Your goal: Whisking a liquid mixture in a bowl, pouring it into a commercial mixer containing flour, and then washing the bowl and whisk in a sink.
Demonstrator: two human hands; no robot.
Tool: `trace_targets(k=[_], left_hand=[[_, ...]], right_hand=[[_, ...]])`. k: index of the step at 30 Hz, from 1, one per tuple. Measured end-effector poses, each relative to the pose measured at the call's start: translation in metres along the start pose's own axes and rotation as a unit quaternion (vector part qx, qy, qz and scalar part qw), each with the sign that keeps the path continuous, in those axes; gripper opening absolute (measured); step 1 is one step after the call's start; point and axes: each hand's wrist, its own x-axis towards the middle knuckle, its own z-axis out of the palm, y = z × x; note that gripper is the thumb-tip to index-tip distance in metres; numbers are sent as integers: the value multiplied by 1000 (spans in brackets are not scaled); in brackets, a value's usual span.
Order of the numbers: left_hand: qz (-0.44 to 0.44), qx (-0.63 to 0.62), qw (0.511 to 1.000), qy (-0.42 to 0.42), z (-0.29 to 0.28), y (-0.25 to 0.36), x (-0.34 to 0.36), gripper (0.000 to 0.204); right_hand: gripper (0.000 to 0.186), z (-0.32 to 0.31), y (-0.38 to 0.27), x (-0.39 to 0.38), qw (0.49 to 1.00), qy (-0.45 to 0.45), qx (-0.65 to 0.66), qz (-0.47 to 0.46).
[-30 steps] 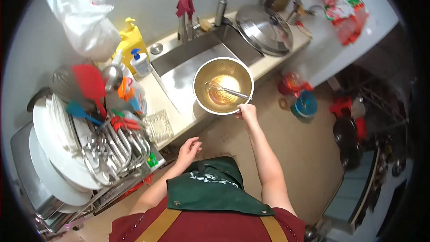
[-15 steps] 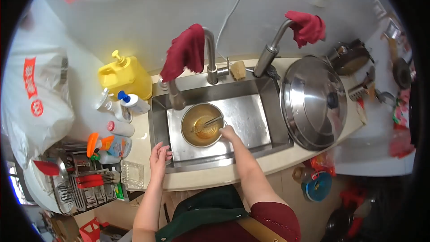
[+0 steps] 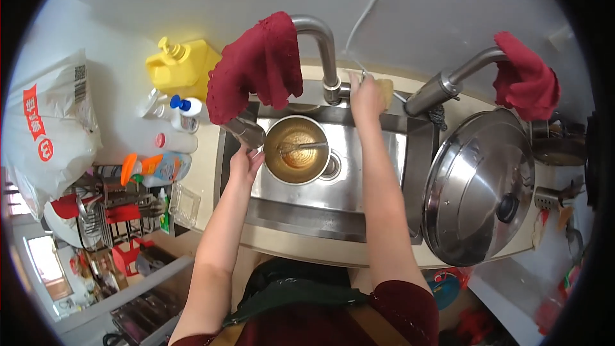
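A metal bowl (image 3: pixel 296 163) sits in the steel sink (image 3: pixel 378 189); a whisk (image 3: pixel 311 145) lies in it over a little amber residue. My left hand (image 3: pixel 245 166) is partly open at the bowl's left rim, just under the left faucet's spout (image 3: pixel 246 133), its fingertips partly hidden. A dark red cloth (image 3: pixel 256 67) drapes over that faucet. My right hand (image 3: pixel 365 96) is closed on the faucet handle (image 3: pixel 367 75), beside a yellowish sponge (image 3: pixel 385 95) behind the sink.
A large steel lid (image 3: pixel 467 198) leans right of the sink, near a second faucet (image 3: pixel 426 96) with a red cloth. Yellow jug (image 3: pixel 179 64), spray bottles (image 3: pixel 163 165), white bag (image 3: pixel 51 128), utensil rack (image 3: pixel 118 208) and clear tray (image 3: pixel 186 200) stand at the left.
The view has turned toward the sink and the bowl has gone down into it. My right hand has left the bowl for the faucet handle; my left hand has risen to the bowl's side.
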Motion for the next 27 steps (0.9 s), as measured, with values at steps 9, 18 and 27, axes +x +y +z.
trace_targets(k=[9,18,27], left_hand=[[-138,-202,970,-14,25,-38,70,66],[202,713,669,-48,54,-24,93,45],[118,281,952,-28,56,-31,99,26]], right_hand=[[31,16,31,11,999,-42,20,14],[33,46,46,-119,962,-133,222,88],[40,136,-22,-166,657,-369,509,416]])
